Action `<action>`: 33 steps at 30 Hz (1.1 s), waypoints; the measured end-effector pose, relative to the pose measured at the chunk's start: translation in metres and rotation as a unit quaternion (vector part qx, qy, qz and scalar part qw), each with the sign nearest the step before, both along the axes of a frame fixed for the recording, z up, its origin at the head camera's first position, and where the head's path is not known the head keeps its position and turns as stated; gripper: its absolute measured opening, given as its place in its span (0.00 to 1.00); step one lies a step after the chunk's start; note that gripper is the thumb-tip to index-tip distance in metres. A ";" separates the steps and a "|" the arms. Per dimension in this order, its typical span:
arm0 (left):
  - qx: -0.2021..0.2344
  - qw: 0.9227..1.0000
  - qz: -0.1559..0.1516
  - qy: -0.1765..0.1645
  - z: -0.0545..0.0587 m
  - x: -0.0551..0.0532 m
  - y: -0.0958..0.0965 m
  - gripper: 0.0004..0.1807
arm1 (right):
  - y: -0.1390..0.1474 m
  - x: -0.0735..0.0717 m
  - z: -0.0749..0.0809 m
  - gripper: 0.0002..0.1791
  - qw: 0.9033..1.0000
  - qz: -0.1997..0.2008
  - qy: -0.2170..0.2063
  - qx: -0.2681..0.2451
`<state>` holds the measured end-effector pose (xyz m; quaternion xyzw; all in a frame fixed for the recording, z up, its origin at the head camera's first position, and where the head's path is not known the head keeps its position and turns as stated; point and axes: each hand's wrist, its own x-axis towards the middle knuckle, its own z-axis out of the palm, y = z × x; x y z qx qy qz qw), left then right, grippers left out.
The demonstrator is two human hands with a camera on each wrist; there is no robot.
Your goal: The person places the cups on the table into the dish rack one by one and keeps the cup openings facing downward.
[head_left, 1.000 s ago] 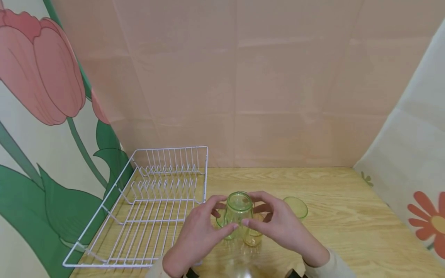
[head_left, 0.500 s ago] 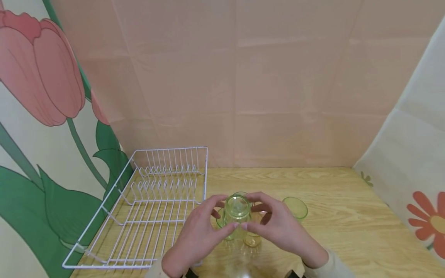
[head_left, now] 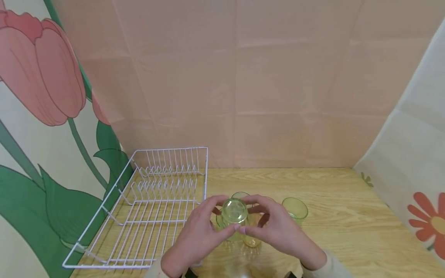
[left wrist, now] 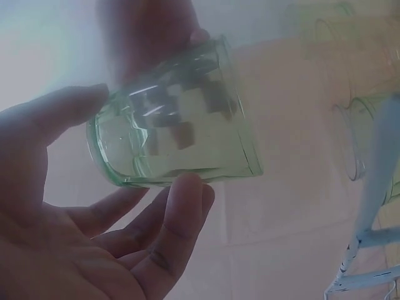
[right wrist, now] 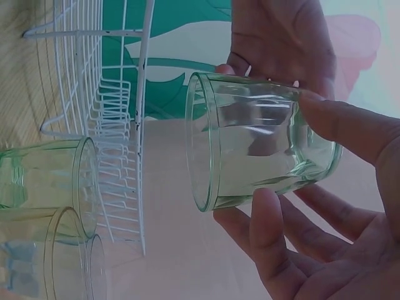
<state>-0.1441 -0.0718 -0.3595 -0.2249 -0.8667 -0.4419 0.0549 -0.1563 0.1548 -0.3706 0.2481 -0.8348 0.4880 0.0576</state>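
Note:
A light green drinking glass [head_left: 233, 212] is held mouth down between both hands, its round base turned toward the head camera. My left hand [head_left: 205, 227] grips it from the left, thumb near the base and fingers along the side. From the right, my right hand [head_left: 272, 224] holds the same glass [right wrist: 256, 140] in a matching way, and the two thumb tips nearly meet in front. Close behind and below the hands stand a yellow glass [head_left: 252, 240] and other glasses, partly hidden by the fingers.
A white wire dish rack [head_left: 153, 221] stands on the wooden table [head_left: 333, 204] to the left. Another green glass [head_left: 295, 207] is right of the hands, and a clear rim [head_left: 240, 194] shows behind them. A pink backdrop [head_left: 236, 96] closes off the back.
Both hands have tilted the green glass so its base faces the head camera more, shifting it slightly left and down. More of the glasses behind now shows.

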 end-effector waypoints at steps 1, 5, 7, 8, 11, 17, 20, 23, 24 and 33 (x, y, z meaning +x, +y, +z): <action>0.002 1.000 0.001 0.000 0.000 0.000 0.000 0.32 | 0.000 0.000 0.000 0.31 1.000 0.002 0.000 0.002; 0.015 1.000 0.002 0.003 -0.001 0.001 -0.003 0.30 | -0.002 0.000 -0.001 0.30 1.000 0.016 0.003 0.010; 0.020 1.000 0.000 0.006 -0.002 0.000 -0.005 0.29 | -0.003 0.000 -0.002 0.30 1.000 0.024 0.007 0.013; 0.022 1.000 -0.001 0.008 -0.003 0.000 -0.005 0.29 | -0.004 0.000 -0.002 0.30 0.999 0.029 0.010 0.012; 0.025 1.000 -0.003 0.015 -0.004 0.000 -0.007 0.29 | -0.005 0.000 -0.003 0.30 0.999 0.046 0.015 0.009; 0.021 0.999 0.024 0.013 -0.004 0.001 -0.013 0.28 | -0.004 -0.002 -0.006 0.32 0.998 0.061 0.015 0.004; 0.017 0.999 0.043 -0.004 -0.002 0.000 -0.019 0.29 | -0.001 -0.002 -0.007 0.32 0.998 0.056 0.012 0.008; 0.022 0.998 0.062 -0.011 0.001 -0.001 -0.025 0.29 | 0.002 -0.004 -0.010 0.31 0.999 0.049 0.013 0.014; 0.022 0.997 0.069 -0.009 0.002 -0.001 -0.028 0.29 | 0.003 -0.004 -0.011 0.31 0.999 0.046 0.014 0.018; 0.038 0.990 0.132 -0.009 0.011 -0.005 -0.049 0.28 | 0.009 -0.007 -0.014 0.29 0.999 0.034 -0.014 0.021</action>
